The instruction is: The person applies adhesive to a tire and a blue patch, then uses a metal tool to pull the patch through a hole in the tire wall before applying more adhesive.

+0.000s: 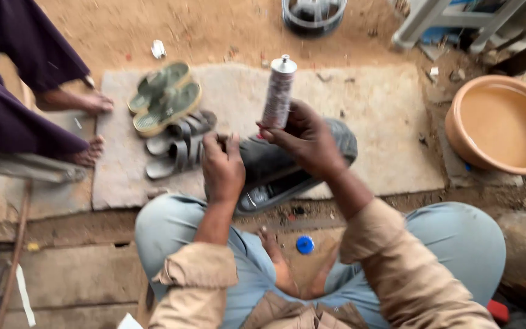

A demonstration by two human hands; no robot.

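Observation:
My right hand (302, 137) holds a slim tube (278, 91) upright, with a metal tip and a pale printed body. My left hand (222, 166) grips the heel end of a dark grey shoe (275, 167) that rests across my knees, sole partly turned up. The tube stands just above the shoe. A small blue cap (304, 245) lies on the ground between my bare feet.
Two green sandals (165, 100) and a pair of grey strapped sandals (178, 146) lie on a flat stone slab (385, 116). Another person's bare feet (89, 103) are at the left. A tan basin of water (503, 125) sits at the right.

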